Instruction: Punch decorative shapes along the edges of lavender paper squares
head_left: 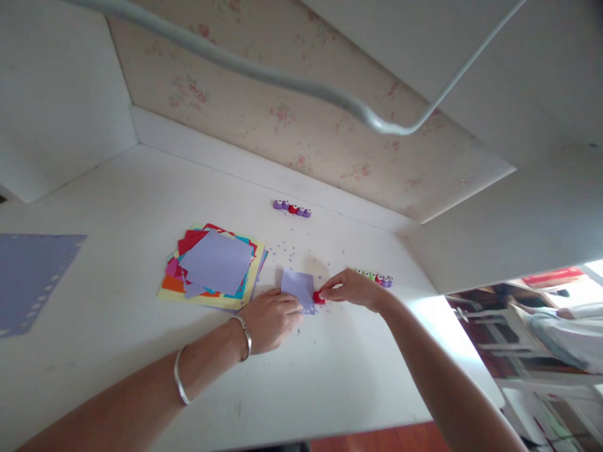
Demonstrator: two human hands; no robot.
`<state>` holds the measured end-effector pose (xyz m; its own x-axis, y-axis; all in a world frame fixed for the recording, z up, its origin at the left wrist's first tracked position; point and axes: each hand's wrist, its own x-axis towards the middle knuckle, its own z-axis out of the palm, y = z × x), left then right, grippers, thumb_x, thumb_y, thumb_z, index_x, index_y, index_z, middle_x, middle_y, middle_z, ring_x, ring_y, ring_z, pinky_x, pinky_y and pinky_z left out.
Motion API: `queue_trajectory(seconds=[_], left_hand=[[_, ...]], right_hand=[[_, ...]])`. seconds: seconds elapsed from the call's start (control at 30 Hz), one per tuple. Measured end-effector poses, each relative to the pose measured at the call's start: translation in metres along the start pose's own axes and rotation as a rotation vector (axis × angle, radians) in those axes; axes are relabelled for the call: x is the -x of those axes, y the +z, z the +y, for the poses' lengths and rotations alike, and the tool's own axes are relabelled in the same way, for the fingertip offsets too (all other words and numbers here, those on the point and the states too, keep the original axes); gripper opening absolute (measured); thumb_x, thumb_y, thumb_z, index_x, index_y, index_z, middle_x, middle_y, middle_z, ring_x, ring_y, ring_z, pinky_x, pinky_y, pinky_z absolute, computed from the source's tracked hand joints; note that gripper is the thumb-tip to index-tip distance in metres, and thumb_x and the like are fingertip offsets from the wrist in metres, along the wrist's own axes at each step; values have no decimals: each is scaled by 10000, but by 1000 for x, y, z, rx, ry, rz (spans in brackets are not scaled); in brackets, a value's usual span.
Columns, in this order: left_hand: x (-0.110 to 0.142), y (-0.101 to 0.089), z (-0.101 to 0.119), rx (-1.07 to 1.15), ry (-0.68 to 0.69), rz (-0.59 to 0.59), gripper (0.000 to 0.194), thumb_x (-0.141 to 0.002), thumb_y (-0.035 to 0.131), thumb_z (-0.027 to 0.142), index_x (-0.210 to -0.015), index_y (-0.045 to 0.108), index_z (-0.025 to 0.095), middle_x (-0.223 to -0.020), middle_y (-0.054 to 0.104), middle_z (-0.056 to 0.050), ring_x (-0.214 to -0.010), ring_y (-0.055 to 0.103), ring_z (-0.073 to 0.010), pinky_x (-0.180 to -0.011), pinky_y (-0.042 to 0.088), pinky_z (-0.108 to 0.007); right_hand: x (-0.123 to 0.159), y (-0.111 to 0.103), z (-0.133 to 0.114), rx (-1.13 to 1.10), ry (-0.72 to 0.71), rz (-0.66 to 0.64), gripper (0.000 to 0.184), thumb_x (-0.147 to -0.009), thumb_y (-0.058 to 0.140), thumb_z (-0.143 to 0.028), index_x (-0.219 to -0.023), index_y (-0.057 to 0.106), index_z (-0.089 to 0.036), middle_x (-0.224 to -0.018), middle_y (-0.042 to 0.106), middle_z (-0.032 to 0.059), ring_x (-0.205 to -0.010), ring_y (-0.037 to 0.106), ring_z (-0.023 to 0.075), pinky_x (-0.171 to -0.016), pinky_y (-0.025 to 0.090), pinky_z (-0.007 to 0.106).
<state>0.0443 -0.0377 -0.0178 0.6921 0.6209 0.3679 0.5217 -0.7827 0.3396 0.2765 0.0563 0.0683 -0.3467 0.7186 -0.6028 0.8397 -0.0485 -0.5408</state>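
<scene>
Your smooth, flat purple paper (pixel 298 285) lies on the white tabletop (pixel 282 402), roughly rectangular, long axis running away from you. Your left hand (pixel 271 318) lies palm-down over its near-left corner, fingers close together — your right hand (pixel 351 289) angles inward, pinching a small plastic-looking red punch (pixel 320 299) at its right edge.
</scene>
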Motion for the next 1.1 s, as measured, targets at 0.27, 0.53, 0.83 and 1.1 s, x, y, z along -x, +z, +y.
queue_trajectory(seconds=[0.27, 0.53, 0.83, 1.1], left_hand=[[-1, -2, 1, -8, 6, -7, 136, -886, 587, 198, -1008, 645, 188, -1056, 689, -46, -1045, 600, -204, -919, 425, -369], [-1, -3, 3, -3, -16, -6, 140, -902, 560, 194, -1008, 651, 196, -1085, 687, -38, -1049, 604, -193, -934, 430, -365], [-3, -7, 5, 23, -30, 0, 186, -936, 498, 161, -1010, 666, 196, -1069, 692, -44, -1060, 609, -194, -936, 452, -382], [-3, -4, 4, 38, -28, 31, 207, -932, 497, 144, -1026, 670, 205, -1096, 701, -38, -1094, 610, -203, -939, 464, -397]], right_hand=[[16, -4, 24, 100, 16, 89, 260, -774, 684, -432, -901, 793, -234, -777, 751, 33, -713, 657, 165, -620, 481, 247], [34, 3, 38, 179, -37, 295, 337, -859, 578, -413, -1106, 728, -239, -983, 756, 55, -806, 695, 199, -710, 511, 298], [56, 35, 44, 68, -61, 539, 289, -855, 583, -474, -950, 756, -263, -910, 760, 31, -801, 701, 207, -708, 494, 291], [75, 11, 135, -142, 215, 844, 515, -797, 560, -620, -994, 756, -186, -797, 753, 85, -766, 705, 254, -678, 497, 327]])
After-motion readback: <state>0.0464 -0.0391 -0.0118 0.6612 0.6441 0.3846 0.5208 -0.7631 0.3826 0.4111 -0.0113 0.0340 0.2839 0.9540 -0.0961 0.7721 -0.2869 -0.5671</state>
